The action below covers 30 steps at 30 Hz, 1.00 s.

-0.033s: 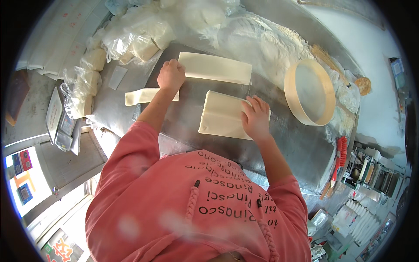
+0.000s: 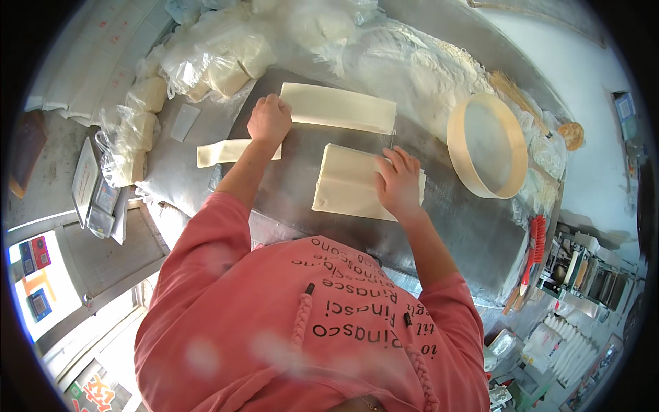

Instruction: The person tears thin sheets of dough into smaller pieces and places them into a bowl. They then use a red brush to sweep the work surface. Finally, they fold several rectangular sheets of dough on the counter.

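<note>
My left hand [image 2: 270,118] is closed, its fingers curled down by the left edge of a long pale dough sheet [image 2: 340,108]. What those fingers hold, if anything, is hidden under the hand. Fingers apart, my right hand [image 2: 399,180] rests on the right part of a folded or layered dough sheet [image 2: 349,182] nearer to me. A short dough strip [image 2: 223,152] lies at the left, partly covered by my left forearm. All the dough rests on a dark metal worktop [image 2: 288,185].
Plastic-bagged pale blocks [image 2: 230,67] line the back left, near a flat scraper-like plate [image 2: 185,122]. A heap of flour [image 2: 405,58] lies at the back. On the right stand a round wooden sieve [image 2: 456,154], a straw brush [image 2: 515,93] and a red brush [image 2: 535,244].
My right hand has shifted slightly left and away from me over the folded dough. My left hand stays in place.
</note>
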{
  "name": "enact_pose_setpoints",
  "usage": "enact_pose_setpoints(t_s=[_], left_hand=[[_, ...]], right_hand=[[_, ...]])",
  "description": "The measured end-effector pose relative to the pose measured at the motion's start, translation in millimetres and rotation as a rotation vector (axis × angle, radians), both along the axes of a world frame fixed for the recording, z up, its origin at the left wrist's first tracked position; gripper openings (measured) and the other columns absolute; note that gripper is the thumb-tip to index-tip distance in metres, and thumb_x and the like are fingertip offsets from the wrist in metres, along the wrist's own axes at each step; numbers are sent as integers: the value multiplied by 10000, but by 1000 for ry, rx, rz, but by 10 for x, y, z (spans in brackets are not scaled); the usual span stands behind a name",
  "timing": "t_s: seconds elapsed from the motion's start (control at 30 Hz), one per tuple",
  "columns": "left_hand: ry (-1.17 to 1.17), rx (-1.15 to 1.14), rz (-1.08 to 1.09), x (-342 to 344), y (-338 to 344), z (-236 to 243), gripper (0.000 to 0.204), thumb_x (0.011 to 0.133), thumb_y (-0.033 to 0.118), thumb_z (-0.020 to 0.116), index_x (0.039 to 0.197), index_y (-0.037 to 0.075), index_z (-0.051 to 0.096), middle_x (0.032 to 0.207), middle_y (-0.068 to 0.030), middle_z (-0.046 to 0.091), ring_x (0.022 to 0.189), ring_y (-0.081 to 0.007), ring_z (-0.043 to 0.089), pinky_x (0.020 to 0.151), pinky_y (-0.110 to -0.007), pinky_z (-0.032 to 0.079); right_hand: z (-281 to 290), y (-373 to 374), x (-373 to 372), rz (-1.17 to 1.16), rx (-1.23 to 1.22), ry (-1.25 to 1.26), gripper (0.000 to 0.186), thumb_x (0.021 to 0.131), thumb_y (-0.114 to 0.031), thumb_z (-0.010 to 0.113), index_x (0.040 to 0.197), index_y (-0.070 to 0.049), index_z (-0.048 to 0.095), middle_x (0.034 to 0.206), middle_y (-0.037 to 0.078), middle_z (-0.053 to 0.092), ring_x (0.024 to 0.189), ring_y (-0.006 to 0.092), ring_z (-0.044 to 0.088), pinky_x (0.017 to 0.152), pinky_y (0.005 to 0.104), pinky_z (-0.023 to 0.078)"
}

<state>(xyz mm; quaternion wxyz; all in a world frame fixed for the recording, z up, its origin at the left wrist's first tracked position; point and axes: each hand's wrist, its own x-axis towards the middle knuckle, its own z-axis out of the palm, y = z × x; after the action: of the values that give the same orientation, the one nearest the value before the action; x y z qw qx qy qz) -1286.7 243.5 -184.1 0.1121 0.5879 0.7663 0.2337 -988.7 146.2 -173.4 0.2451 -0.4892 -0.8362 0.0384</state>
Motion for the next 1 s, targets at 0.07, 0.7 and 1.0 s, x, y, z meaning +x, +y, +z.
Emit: enact_pose_setpoints(t_s=[0.07,0.7,1.0], left_hand=[[-12,30,45,6,7,-33,167,793,235,546,860,83,561,919,-135,583,862,-351,572,739,-456,470],[-1314,180,-97,465,134,1077,74,854,38,557,923,31,533,778,-17,530,652,-102,499,565,-218,380],[-1065,-63,-263,583,-900,583,148,874,32,521,991,22,611,832,-12,594,696,-69,527,608,-212,446]], right_hand=[[35,154,-177,32,25,39,340,717,-129,645,1046,-66,590,1119,107,528,1120,313,450,894,504,332],[137,1263,-58,-373,-86,-66,252,761,-106,551,995,-111,643,1014,73,624,1102,275,501,939,500,334],[532,79,753,-102,154,-20,321,715,9,510,1004,-63,629,1045,97,614,999,302,551,860,429,411]])
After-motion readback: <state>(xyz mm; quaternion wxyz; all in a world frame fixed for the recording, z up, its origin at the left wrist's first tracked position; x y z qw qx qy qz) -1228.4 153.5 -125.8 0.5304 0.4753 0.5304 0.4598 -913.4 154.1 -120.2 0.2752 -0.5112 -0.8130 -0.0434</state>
